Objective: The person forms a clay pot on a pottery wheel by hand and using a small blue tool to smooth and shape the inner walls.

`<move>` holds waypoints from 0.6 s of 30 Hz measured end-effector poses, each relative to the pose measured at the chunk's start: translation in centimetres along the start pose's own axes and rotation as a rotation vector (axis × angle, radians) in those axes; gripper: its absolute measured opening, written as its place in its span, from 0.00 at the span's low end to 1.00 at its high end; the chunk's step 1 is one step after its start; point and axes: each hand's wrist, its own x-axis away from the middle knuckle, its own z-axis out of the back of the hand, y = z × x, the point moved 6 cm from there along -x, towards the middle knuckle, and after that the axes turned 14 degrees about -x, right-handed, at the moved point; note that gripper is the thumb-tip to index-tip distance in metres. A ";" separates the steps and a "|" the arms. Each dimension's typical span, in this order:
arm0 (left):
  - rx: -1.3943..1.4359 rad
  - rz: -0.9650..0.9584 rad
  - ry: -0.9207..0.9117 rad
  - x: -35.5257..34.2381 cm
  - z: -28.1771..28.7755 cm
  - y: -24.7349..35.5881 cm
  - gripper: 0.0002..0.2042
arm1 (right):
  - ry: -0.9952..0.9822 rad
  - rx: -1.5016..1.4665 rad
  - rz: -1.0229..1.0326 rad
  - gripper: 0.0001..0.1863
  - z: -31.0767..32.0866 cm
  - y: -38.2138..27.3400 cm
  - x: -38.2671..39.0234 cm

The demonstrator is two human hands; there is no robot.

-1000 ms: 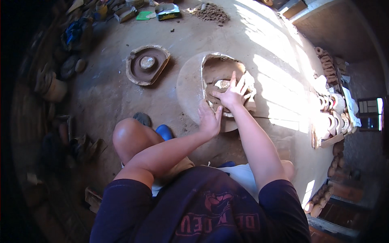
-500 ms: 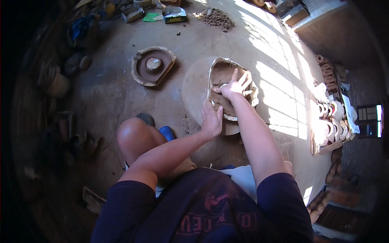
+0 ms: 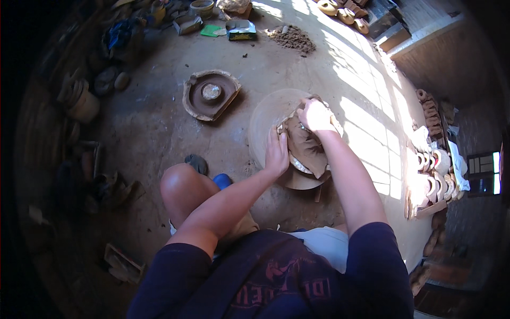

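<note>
A plaster-like mould with a pale, chipped rim (image 3: pixel 300 167) sits on a round turntable (image 3: pixel 261 123) in front of me. Brown clay (image 3: pixel 304 144) covers its inside, creased in the middle, and one pointed flap hangs over the near edge. My left hand (image 3: pixel 277 153) rests along the mould's left side, fingers stretched out and nearly straight. At the far side my right hand (image 3: pixel 315 115) has its fingers curled over the clay's edge by the rim; its fingertips are partly hidden.
Left of the turntable, a second mould (image 3: pixel 191 104) with a round centre knob lies on the floor. Farther off are a heap of crumbled clay (image 3: pixel 293 39) and small boxes (image 3: pixel 240 30). Stacked clay pieces (image 3: pixel 433 175) line the right side. My bent knee (image 3: pixel 180 183) is at left.
My right hand has gone from spread fingers pressing inside the mould to curled fingers at its far edge. A clay flap now hangs over the near rim. The view has shifted slightly.
</note>
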 end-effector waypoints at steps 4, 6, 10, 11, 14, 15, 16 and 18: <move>0.086 0.014 -0.030 -2.8 0.0 -0.5 0.29 | -0.434 -0.011 0.088 0.21 -2.9 -3.4 2.0; 0.099 0.015 -0.030 -3.7 -0.1 -0.8 0.27 | -0.530 0.060 -0.013 0.19 -3.4 -3.1 2.0; 0.101 -0.022 0.001 -5.5 -0.7 -0.6 0.27 | -0.539 -0.121 0.009 0.17 -4.4 -1.1 4.3; 0.112 -0.046 -0.031 -6.0 -0.9 -0.3 0.27 | -0.533 -0.106 0.106 0.17 -4.9 -0.4 4.7; 0.130 -0.064 -0.083 -7.9 -1.1 -2.5 0.27 | -0.538 -0.031 0.198 0.17 -6.0 -0.2 5.1; 0.158 -0.057 -0.117 -8.3 -1.4 -2.7 0.27 | -0.513 -0.019 0.254 0.17 -5.6 -0.4 5.2; 0.145 -0.081 -0.106 -8.5 -1.4 -2.8 0.27 | -0.511 -0.038 0.205 0.17 -5.1 -0.6 4.1; 0.153 -0.070 -0.120 -8.9 -1.4 -3.2 0.27 | -0.398 -0.212 0.066 0.19 -3.0 -1.6 1.5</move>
